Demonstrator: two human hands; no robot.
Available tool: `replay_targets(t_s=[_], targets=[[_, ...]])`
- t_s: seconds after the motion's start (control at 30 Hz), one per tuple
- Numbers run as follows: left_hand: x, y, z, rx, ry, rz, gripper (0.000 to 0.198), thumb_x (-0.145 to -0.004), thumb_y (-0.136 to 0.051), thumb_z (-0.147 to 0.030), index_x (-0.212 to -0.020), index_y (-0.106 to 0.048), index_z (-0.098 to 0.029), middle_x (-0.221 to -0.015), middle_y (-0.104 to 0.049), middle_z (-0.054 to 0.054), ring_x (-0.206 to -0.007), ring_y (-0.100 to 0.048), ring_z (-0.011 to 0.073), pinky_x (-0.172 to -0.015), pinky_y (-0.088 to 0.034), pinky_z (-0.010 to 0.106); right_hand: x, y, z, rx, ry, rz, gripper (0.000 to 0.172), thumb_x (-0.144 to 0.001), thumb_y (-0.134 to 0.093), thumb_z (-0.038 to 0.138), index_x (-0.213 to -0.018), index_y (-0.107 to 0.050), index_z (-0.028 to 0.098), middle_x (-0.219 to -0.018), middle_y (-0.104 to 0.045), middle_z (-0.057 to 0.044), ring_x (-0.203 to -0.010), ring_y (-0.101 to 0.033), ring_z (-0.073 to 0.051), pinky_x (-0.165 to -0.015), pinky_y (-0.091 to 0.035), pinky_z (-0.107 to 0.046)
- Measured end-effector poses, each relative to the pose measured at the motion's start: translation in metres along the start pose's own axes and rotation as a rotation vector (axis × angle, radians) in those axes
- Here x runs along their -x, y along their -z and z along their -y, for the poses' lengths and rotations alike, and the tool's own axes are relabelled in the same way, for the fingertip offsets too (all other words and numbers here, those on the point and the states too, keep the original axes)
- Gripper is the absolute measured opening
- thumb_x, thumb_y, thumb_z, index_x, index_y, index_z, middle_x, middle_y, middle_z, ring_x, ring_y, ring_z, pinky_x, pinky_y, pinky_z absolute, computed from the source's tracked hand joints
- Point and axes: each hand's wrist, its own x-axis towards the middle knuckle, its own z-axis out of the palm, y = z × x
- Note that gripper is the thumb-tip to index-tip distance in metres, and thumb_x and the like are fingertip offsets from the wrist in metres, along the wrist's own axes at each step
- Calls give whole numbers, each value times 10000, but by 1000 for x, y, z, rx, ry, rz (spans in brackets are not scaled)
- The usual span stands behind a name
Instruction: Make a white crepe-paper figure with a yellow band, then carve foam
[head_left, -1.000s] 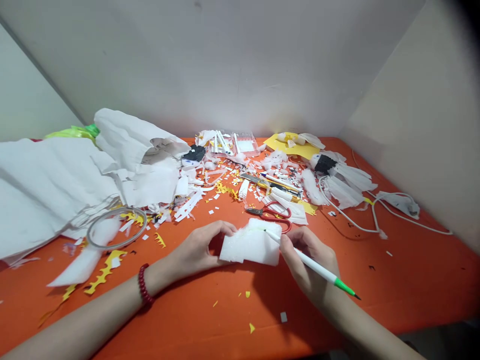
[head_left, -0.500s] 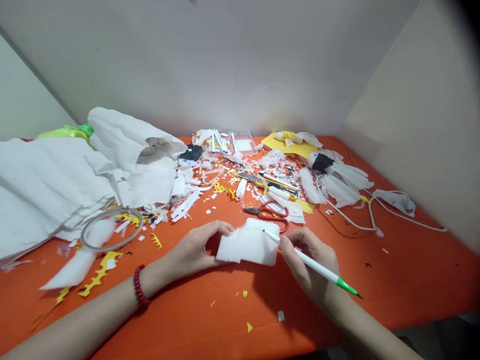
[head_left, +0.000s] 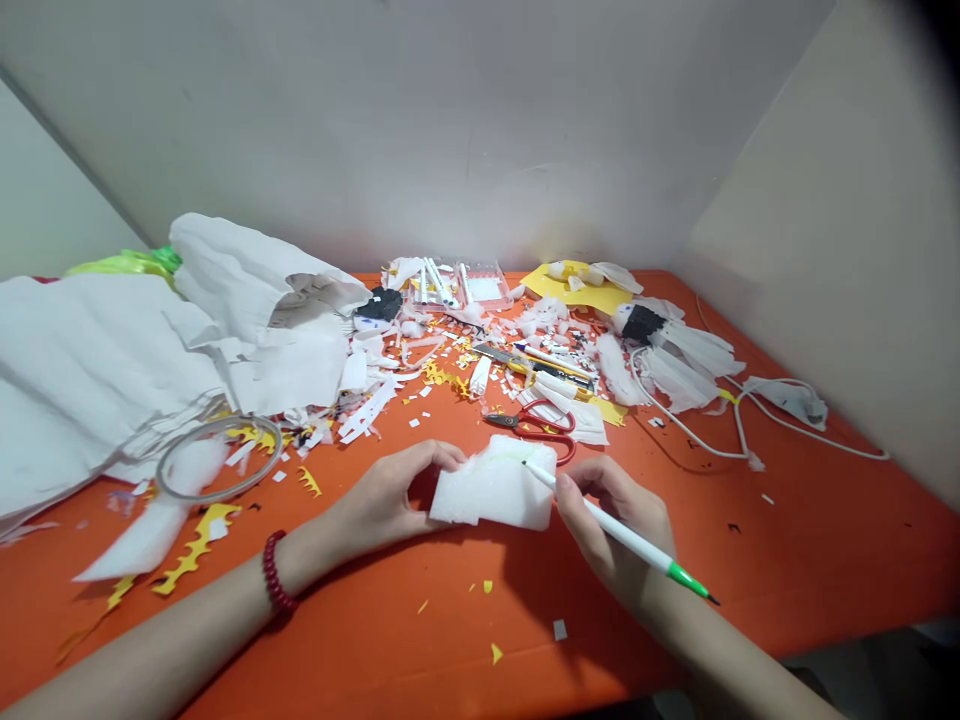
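My left hand (head_left: 401, 492) pinches the left edge of a white foam-like sheet (head_left: 499, 495) with thumb and fingers. The sheet has a notch at its lower edge and a faint green line near its top. In my right hand (head_left: 619, 515) is a white marker pen (head_left: 626, 538) with a green band near its back end. Its dark tip touches or hovers just over the upper right of the sheet; I cannot tell which. Red-handled scissors (head_left: 544, 430) lie right behind the sheet, partly hidden by it.
A box cutter (head_left: 532, 368) lies among paper scraps behind the scissors. Crumpled white paper (head_left: 255, 330) fills the left, with a wire coil (head_left: 219, 458) before it. A case of markers (head_left: 457, 285) and yellow paper (head_left: 581, 290) sit at the back. A white cord (head_left: 697, 435) runs along the right.
The whole view has shifted very slightly. Both hands keep their grips, and the marker's tip stays near the same spot on the sheet.
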Motion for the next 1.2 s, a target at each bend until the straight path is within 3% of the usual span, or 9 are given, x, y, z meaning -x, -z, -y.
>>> replay_targets(t_s=[0.37,1.2], targets=[[-1,1,0,-5,-7,0,331,-739,-698,-287,-970,-482,-189,-1043,-622,57,-918,-618,155,-790,-481,259,-4,2,-2,1,-172,-55,209,-830,-526,321,-702,-539,157,-563,-522,29,-479,-448,-58,-459,-372,-156],[-1,0,1,9,17,3,321,-738,-688,-316,-963,-500,-185,-1047,-633,77,-910,-622,172,-792,-486,285,-1,3,-2,0,-230,-87,241,-827,-523,362,-701,-540,157,-580,-558,8,-489,-481,-77,-475,-386,-178]])
